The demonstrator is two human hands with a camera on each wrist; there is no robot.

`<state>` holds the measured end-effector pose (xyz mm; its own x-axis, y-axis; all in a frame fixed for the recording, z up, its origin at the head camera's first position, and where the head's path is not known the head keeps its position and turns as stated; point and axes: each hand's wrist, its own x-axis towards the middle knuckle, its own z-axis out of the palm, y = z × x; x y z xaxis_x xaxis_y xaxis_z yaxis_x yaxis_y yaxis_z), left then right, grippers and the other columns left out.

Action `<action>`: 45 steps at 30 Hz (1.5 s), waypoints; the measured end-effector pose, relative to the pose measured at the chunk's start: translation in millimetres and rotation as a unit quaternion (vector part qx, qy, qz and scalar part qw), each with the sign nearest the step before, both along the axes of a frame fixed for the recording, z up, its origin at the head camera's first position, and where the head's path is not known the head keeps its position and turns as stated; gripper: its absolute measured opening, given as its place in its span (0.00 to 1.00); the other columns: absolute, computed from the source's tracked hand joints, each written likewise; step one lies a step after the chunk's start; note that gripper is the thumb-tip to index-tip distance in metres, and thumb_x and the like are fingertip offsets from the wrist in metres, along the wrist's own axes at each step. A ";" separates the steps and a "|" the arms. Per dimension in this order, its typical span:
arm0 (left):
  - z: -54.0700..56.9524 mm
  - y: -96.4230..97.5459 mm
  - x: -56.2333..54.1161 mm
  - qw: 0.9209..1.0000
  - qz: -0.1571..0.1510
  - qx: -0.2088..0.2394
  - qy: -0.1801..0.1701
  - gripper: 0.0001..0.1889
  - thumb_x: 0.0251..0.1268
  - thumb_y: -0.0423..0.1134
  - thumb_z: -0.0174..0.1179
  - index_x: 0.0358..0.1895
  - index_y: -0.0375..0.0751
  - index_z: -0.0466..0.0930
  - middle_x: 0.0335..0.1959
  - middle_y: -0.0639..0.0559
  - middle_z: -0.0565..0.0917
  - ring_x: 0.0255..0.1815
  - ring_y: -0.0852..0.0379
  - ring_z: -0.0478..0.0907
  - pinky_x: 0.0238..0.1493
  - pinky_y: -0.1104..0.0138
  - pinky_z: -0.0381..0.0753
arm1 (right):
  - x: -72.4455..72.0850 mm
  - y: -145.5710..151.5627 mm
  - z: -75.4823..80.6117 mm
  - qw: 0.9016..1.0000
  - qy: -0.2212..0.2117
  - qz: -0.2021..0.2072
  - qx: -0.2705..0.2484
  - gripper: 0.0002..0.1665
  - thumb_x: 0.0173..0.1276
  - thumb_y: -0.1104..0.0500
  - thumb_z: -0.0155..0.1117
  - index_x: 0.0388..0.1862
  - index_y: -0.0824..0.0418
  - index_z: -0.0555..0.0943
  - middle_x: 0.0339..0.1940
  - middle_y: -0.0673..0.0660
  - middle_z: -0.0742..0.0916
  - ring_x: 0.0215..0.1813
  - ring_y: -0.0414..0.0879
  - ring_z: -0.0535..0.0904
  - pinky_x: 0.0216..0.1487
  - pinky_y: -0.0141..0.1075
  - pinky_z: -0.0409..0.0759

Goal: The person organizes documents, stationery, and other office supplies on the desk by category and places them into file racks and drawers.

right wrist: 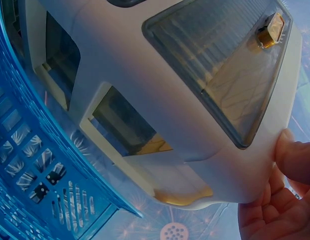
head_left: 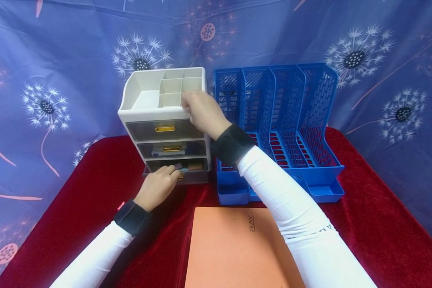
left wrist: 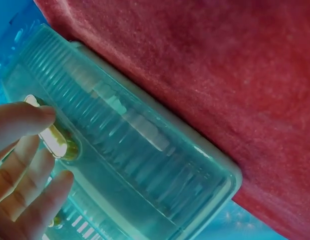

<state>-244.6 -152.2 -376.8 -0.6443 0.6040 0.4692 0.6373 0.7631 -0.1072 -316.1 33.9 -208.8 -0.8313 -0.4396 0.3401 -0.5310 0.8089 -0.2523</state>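
Note:
A white desktop organizer [head_left: 140, 115] with smoky see-through drawers stands at the back. Its bottom drawer [head_left: 196, 177] is partly pulled out, with a brown item and a dark item inside. My left hand [head_left: 156, 187] is at the front of that drawer. In the left wrist view, thumb and fingers pinch its gold handle [left wrist: 53, 142]. My right hand [head_left: 204, 112] grips the organizer's top right front rim; the right wrist view has the thumb on the white front [right wrist: 281, 127] and the other fingers curled behind the edge. Those fingertips are hidden.
Right of the organizer stands a blue file rack [head_left: 279, 172] with tall slots and small front trays. An orange board [head_left: 230, 248] marked RAY lies in front on the red cloth [head_left: 162, 244]. A blue dandelion-patterned curtain [head_left: 259, 32] hangs behind.

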 end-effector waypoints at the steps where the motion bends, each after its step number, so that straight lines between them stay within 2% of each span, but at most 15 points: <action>1: -0.1 -0.1 -1.1 1.000 -0.001 0.000 0.002 0.09 0.49 0.28 0.67 0.35 0.39 0.81 0.28 0.48 0.81 0.27 0.54 0.75 0.28 0.63 0.81 | -0.1 -0.1 -0.1 1.000 0.000 0.001 0.000 0.06 0.64 0.68 0.58 0.39 0.59 0.77 0.40 0.55 0.81 0.44 0.48 0.75 0.49 0.38 0.73; 8: -1.6 -1.3 -10.8 1.000 -0.008 0.007 0.020 0.09 0.48 0.28 0.66 0.35 0.38 0.81 0.27 0.47 0.79 0.27 0.53 0.76 0.26 0.62 0.81 | 0.2 0.6 -0.5 1.000 0.000 0.000 -0.004 0.07 0.64 0.67 0.59 0.39 0.59 0.77 0.40 0.54 0.81 0.45 0.48 0.76 0.49 0.37 0.74; 17: -2.5 -0.4 -19.4 1.000 0.019 -0.001 -0.008 0.09 0.49 0.29 0.66 0.36 0.39 0.81 0.28 0.48 0.80 0.28 0.53 0.77 0.27 0.62 0.81 | -1.5 -0.5 -0.8 1.000 -0.002 -0.002 0.002 0.07 0.63 0.67 0.59 0.39 0.59 0.77 0.41 0.54 0.81 0.45 0.47 0.76 0.49 0.37 0.74; 29: -2.9 0.8 -30.5 0.999 0.027 0.015 -0.009 0.08 0.51 0.27 0.63 0.35 0.38 0.80 0.26 0.48 0.77 0.28 0.51 0.77 0.24 0.60 0.79 | -0.7 0.1 0.2 1.000 -0.001 0.001 0.005 0.06 0.65 0.65 0.59 0.40 0.58 0.77 0.41 0.54 0.81 0.45 0.47 0.76 0.49 0.37 0.74; 36: -3.8 2.3 -34.1 0.999 0.034 0.020 0.000 0.07 0.51 0.26 0.63 0.34 0.39 0.80 0.26 0.48 0.77 0.30 0.49 0.78 0.23 0.58 0.79 | -0.6 0.7 0.2 1.000 0.003 0.002 0.001 0.06 0.63 0.67 0.60 0.39 0.59 0.77 0.39 0.54 0.81 0.44 0.47 0.75 0.48 0.38 0.73; 45: -5.8 3.1 -37.2 0.999 0.046 0.028 -0.007 0.07 0.52 0.28 0.64 0.35 0.38 0.81 0.27 0.47 0.79 0.30 0.49 0.78 0.27 0.57 0.81 | -0.1 0.8 -0.9 1.000 0.005 0.005 -0.001 0.06 0.64 0.67 0.59 0.38 0.59 0.77 0.39 0.54 0.81 0.44 0.48 0.75 0.49 0.38 0.73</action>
